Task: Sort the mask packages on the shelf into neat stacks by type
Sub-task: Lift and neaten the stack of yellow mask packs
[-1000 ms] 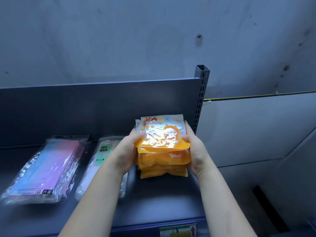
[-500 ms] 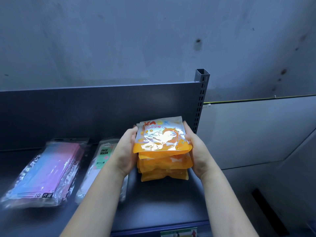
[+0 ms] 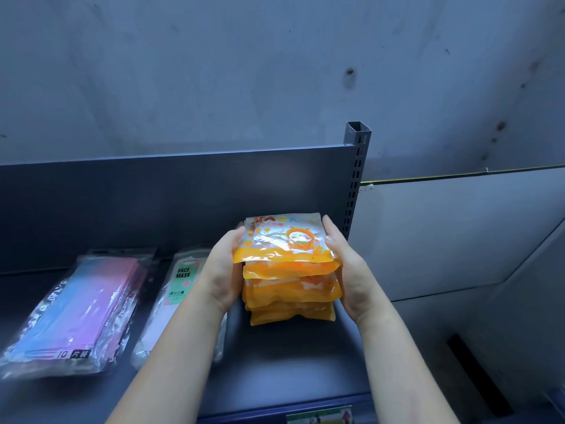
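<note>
A stack of several orange mask packages with a cartoon print stands on the dark shelf near its right end. My left hand presses flat against the stack's left side. Against the stack's right side my right hand presses with straight fingers, its thumb at the top package's edge. To the left lies a green "FACE MASK" package, partly hidden by my left forearm. Further left lies a pile of pink-and-blue mask packages in clear wrap.
The shelf's back panel rises behind the packages, with a perforated upright post just right of the orange stack. A label sits on the shelf's front edge. Right of the post is a pale wall panel.
Both hands stay at the sides of the orange stack. The top package has shifted a little and lies flatter on the stack.
</note>
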Tool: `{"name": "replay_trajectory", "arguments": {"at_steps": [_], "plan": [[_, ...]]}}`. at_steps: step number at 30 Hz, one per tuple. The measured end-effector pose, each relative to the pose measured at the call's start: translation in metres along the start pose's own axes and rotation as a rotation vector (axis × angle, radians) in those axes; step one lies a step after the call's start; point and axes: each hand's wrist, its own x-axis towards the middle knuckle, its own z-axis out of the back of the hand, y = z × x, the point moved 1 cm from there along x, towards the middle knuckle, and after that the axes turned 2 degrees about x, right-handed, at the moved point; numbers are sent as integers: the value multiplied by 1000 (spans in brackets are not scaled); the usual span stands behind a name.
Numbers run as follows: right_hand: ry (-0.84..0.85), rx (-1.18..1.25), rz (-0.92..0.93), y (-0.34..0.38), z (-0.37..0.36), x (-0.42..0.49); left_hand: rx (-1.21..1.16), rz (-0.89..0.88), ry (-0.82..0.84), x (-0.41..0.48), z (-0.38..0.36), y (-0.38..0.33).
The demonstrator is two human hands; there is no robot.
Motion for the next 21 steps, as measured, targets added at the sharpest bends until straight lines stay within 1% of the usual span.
{"name": "replay_trajectory", "arguments": {"at_steps": [7, 11, 15, 17, 21], "plan": [[32, -11, 36, 2, -6, -4, 40, -20, 3, 2, 7, 0], [-17, 85, 64, -2, -3, 0, 15, -27, -19, 0, 6, 2], [-116, 129, -33, -7, 1, 6, 17, 0, -46, -3, 4, 6], [-101, 179, -112, -7, -4, 6, 25, 29, -34, -5, 2, 9], [-129, 215, -154, -17, -5, 6, 31, 74, -13, -6, 1, 12]]}}
